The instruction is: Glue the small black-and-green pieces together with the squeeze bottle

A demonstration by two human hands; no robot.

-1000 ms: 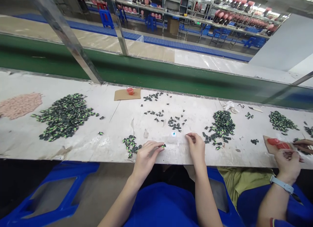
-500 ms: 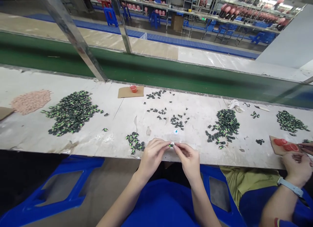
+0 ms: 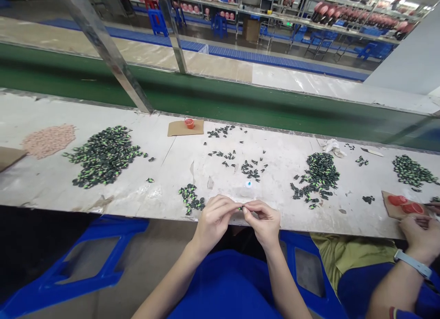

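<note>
Between my fingertips at the table's front edge is a small black and green piece. My left hand pinches it from the left, and my right hand pinches it from the right; the fingers cover most of it. Just beyond them stands a small whitish bottle with a blue tip. A small group of black and green pieces lies left of my left hand. Loose dark pieces are scattered behind the bottle. A larger heap of black and green pieces lies to the right.
Far left are a big black-green heap and a pink heap. A red cup sits on cardboard. At right, a co-worker's hand is beside cardboard with red lids. A metal post rises behind the table.
My fingertips have come closer together around the small piece, covering more of it. The whole view has shifted slightly. The co-worker's hand has moved a little.
</note>
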